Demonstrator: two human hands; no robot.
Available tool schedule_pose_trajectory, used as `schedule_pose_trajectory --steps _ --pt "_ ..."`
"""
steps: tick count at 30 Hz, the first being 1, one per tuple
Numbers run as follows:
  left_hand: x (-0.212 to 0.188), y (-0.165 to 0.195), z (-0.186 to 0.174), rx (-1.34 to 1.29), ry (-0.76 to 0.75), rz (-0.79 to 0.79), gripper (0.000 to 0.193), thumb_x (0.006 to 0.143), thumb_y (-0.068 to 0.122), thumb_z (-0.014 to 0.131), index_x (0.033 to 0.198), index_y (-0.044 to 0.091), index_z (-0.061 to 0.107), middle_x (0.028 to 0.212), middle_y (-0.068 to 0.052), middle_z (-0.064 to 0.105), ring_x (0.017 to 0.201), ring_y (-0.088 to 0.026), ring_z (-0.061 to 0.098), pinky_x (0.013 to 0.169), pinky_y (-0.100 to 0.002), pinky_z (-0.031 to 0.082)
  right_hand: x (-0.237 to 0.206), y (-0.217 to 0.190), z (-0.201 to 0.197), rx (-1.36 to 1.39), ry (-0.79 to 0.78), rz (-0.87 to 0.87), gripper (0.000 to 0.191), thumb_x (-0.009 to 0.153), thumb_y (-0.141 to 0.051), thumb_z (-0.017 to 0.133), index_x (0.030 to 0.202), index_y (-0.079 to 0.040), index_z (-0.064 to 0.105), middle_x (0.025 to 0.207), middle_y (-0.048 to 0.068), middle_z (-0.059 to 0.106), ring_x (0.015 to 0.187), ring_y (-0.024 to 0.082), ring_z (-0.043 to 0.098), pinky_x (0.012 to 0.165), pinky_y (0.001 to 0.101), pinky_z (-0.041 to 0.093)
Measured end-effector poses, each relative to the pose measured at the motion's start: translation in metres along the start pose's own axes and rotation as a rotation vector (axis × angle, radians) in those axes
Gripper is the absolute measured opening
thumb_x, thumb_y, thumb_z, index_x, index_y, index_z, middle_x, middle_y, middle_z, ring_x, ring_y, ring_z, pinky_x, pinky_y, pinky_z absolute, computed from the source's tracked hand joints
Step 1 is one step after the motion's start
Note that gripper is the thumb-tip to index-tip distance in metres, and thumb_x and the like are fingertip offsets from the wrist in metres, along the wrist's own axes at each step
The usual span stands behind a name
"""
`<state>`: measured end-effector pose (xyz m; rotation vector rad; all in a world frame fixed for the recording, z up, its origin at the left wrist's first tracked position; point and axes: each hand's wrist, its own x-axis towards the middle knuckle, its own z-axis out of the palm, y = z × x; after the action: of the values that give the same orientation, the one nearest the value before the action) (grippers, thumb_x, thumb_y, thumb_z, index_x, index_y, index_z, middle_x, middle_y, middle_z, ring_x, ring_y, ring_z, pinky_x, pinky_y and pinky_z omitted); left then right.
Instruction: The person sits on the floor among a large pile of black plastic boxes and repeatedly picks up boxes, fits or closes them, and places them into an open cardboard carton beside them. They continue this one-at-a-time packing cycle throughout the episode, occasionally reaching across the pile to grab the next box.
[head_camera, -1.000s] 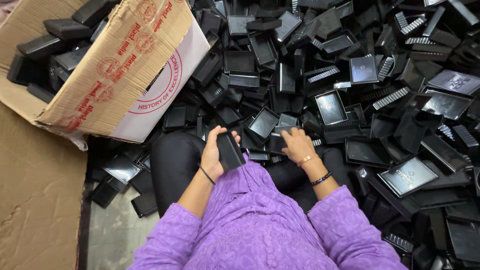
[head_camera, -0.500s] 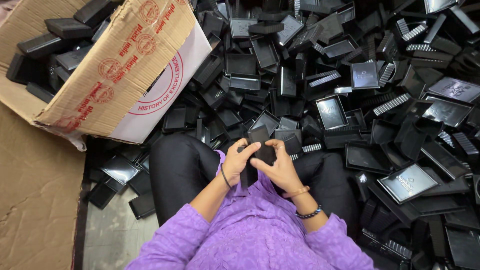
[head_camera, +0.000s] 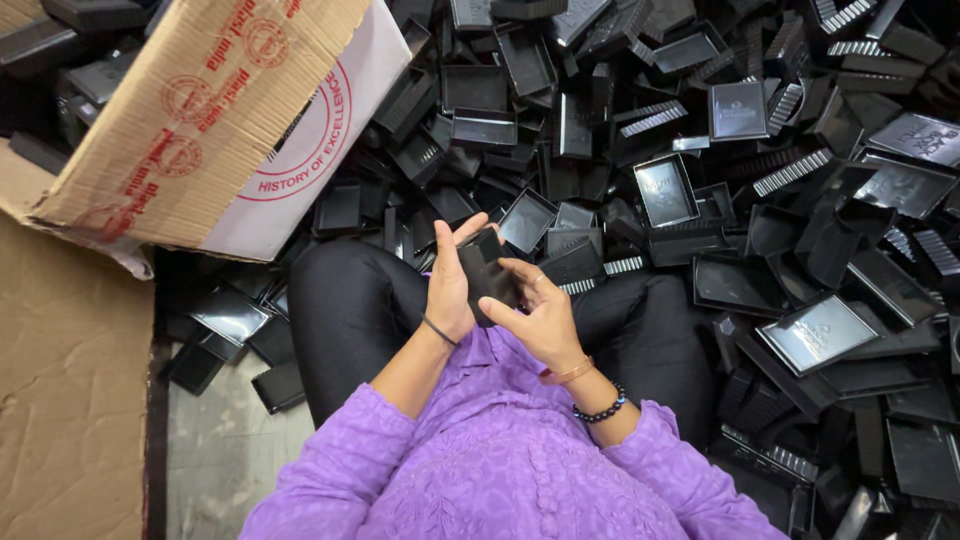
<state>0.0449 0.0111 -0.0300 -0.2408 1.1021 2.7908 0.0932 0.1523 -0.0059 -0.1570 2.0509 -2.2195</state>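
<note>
A small black plastic box part (head_camera: 487, 275) is held above my lap between both hands. My left hand (head_camera: 449, 285) grips its left side, thumb up along the top edge. On the other side my right hand (head_camera: 540, 318) closes on it from below, fingers curled against its face. I sit cross-legged in black trousers and a purple top. A big heap of black plastic trays and lids (head_camera: 700, 170) lies in front of me and to my right, touching my knees.
A cardboard box (head_camera: 200, 110) with red print lies tipped on its side at the upper left, black parts inside it. Flat brown cardboard (head_camera: 70, 400) covers the floor at the left. A few black pieces (head_camera: 230, 330) lie by my left knee.
My right hand left the heap and came back to join my left hand on the black part. Both hands now hold it together, slightly lower and closer to my body.
</note>
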Motion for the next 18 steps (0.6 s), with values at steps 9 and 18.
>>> schedule_pose_trajectory --steps 9,18 --pt "-0.022 0.007 -0.013 0.01 -0.052 0.144 0.061 0.087 -0.007 0.062 0.145 -0.006 0.046 0.14 -0.019 0.061 0.129 -0.027 0.061 0.108 -0.037 0.051 -0.006 0.016 -0.001 0.14 -0.17 -0.081 0.062 0.089 0.002 0.076 0.145 0.006 0.049 0.14 0.01 0.059 0.128 0.013 0.058 0.111 0.0297 0.048" --pt "-0.032 0.074 0.032 0.332 -0.181 0.475 0.053 0.091 -0.002 0.062 0.143 -0.005 0.052 0.137 -0.016 0.064 0.127 -0.024 0.063 0.115 -0.038 0.049 0.024 0.043 -0.001 0.25 -0.195 0.056 0.041 0.101 0.0 0.07 0.137 0.005 0.05 0.127 0.011 0.065 0.117 0.016 0.064 0.101 0.0314 0.055"
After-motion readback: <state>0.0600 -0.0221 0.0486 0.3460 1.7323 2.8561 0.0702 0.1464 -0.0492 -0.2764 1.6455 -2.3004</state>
